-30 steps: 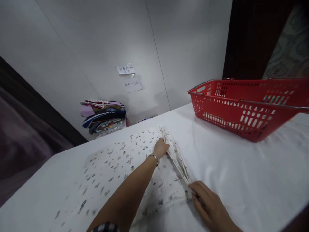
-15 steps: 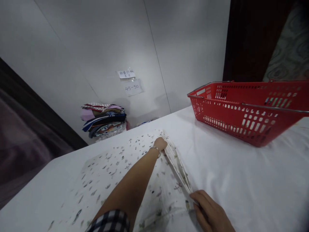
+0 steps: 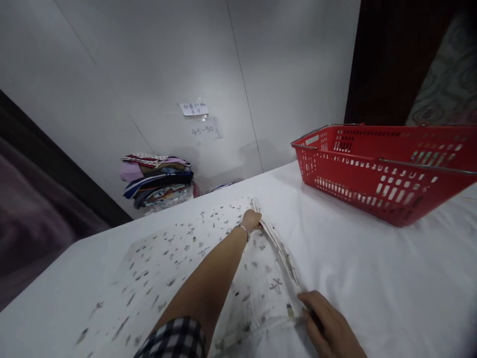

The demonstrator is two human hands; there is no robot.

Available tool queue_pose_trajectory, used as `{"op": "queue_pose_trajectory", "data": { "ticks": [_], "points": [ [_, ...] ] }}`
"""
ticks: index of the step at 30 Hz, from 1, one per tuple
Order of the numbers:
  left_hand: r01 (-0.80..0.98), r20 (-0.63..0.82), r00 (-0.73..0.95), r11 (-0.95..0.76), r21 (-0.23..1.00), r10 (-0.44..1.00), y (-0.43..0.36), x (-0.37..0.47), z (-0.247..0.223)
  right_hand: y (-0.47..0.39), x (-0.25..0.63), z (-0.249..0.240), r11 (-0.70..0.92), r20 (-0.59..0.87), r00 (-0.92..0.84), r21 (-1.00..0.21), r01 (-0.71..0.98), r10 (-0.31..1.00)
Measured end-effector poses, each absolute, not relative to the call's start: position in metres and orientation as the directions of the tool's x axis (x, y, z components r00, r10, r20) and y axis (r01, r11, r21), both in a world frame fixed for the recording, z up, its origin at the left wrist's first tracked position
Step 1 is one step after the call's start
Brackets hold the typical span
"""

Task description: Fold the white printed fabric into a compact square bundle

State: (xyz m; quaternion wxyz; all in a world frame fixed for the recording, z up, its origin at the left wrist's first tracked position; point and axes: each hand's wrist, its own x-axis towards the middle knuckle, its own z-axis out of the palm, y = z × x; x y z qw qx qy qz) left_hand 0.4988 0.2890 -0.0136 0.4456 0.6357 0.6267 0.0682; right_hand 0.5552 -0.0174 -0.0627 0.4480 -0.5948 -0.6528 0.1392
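Note:
A thin white cloth [image 3: 179, 263] printed with small grey, brown and green motifs lies spread over the white-covered table. Several layers of it run together along the right side. My left hand [image 3: 252, 219], reaching forward across the cloth with a bracelet at the wrist, is closed on the far part of that layered edge. Nearer to me, my right hand [image 3: 330, 320] pinches the near corner of the same edge between thumb and fingers. Between both hands the edge is slightly raised and bowed. My left forearm covers part of the cloth.
To the right on the white table cover [image 3: 357, 263] stands a red plastic basket [image 3: 346, 174] with metal handles. Beyond the table's far edge is a stack of folded clothes [image 3: 158, 179]. Two paper signs [image 3: 203, 130] are taped to the grey wall.
My left hand has shifted slightly to the right with the far edge, and its grip shows more clearly. The right hand has moved a little right. The layers lie closer together.

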Motion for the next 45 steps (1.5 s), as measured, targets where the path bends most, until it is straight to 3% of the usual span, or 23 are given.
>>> {"op": "queue_pose_trajectory", "data": {
  "ticks": [5,10,13,19,28,37,45],
  "points": [
    [0.809,-0.392,0.217,0.060,0.584,0.894,0.290,0.495,-0.012,-0.019,0.554,-0.061,0.239,0.435,0.159,-0.723,0.648,0.886],
    [0.849,-0.154,0.339,-0.231,0.475,0.928,0.285,0.484,-0.001,-0.019,0.553,-0.060,0.216,0.423,0.184,-0.734,0.643,0.888],
    [0.822,-0.120,0.472,-0.387,0.417,0.873,0.282,0.479,0.006,-0.021,0.553,-0.059,0.180,0.376,0.181,-0.744,0.643,0.909],
    [0.633,-0.148,0.773,-0.762,0.135,0.617,0.283,0.480,0.013,-0.021,0.554,-0.055,0.172,0.378,0.188,-0.736,0.654,0.906],
    [0.600,-0.217,0.794,-0.790,0.126,0.568,0.288,0.489,0.020,-0.020,0.553,-0.055,0.158,0.376,0.220,-0.752,0.639,0.900],
    [0.487,-0.310,0.850,-0.860,0.154,0.426,0.274,0.500,0.017,-0.021,0.553,-0.057,0.150,0.371,0.243,-0.770,0.621,0.896],
    [0.555,-0.177,0.831,-0.807,0.200,0.527,0.273,0.499,0.033,-0.024,0.554,-0.060,0.085,0.338,0.327,-0.798,0.596,0.883]
  ]
}}
